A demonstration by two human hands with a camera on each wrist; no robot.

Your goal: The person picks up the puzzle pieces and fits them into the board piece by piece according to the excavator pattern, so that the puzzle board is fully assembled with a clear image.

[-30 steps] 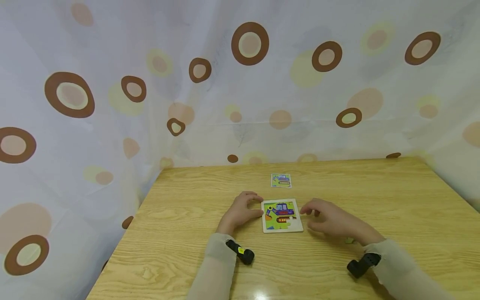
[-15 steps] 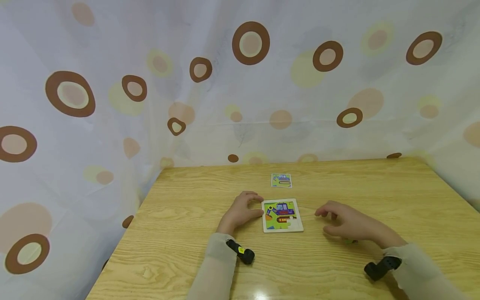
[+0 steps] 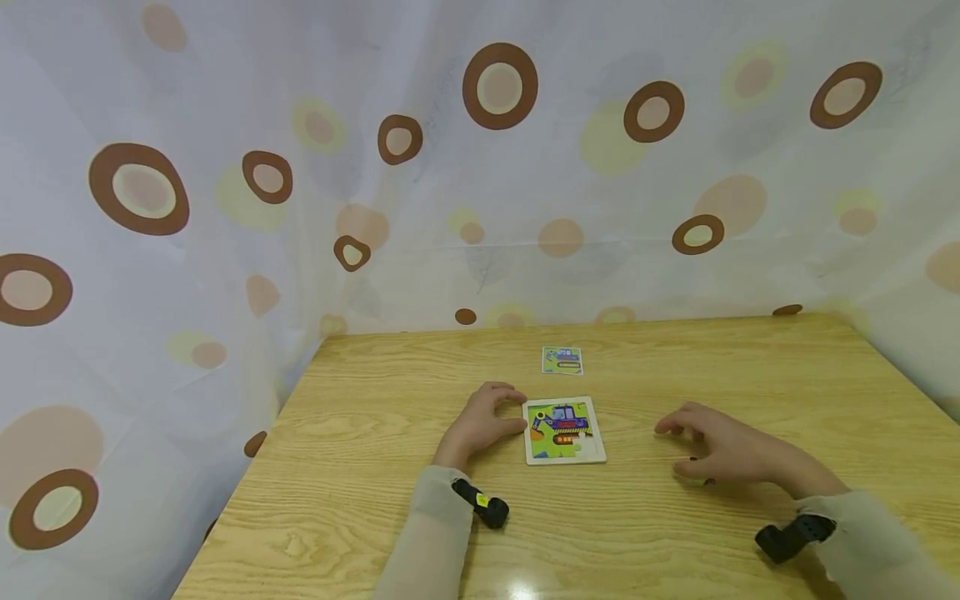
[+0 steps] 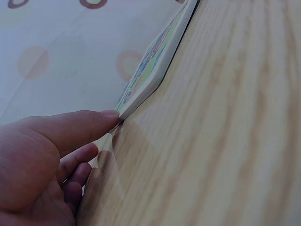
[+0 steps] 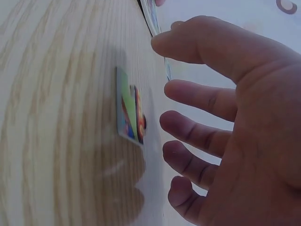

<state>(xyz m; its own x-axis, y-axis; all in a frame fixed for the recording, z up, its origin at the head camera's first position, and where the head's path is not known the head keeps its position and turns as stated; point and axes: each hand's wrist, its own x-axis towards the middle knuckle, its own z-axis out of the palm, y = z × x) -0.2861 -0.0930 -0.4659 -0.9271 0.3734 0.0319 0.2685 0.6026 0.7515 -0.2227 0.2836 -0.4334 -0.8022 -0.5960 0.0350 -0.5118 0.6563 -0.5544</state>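
Note:
A square jigsaw board (image 3: 562, 462) with a pale frame lies flat on the table; its picture is a purple-blue digger on green. A bare gap shows at its lower right. At its left edge rests my left hand (image 3: 480, 423), and in the left wrist view the thumb (image 4: 89, 126) touches a corner of the frame. My right hand (image 3: 731, 447) hovers right of the board with parted, loosely bent fingers, holding nothing. Beneath it lies a loose jigsaw piece (image 5: 128, 108), green with red and orange, mostly hidden by the hand in the head view.
A small picture card (image 3: 562, 361) showing a similar digger lies behind the board. The wooden table (image 3: 375, 517) reaches back to a white curtain (image 3: 420, 192) with brown-ringed dots, which also hangs at both sides. Each wrist wears a black camera strap.
My right hand has moved away from the board to the right, over the loose jigsaw piece. The left hand and the board have stayed in place.

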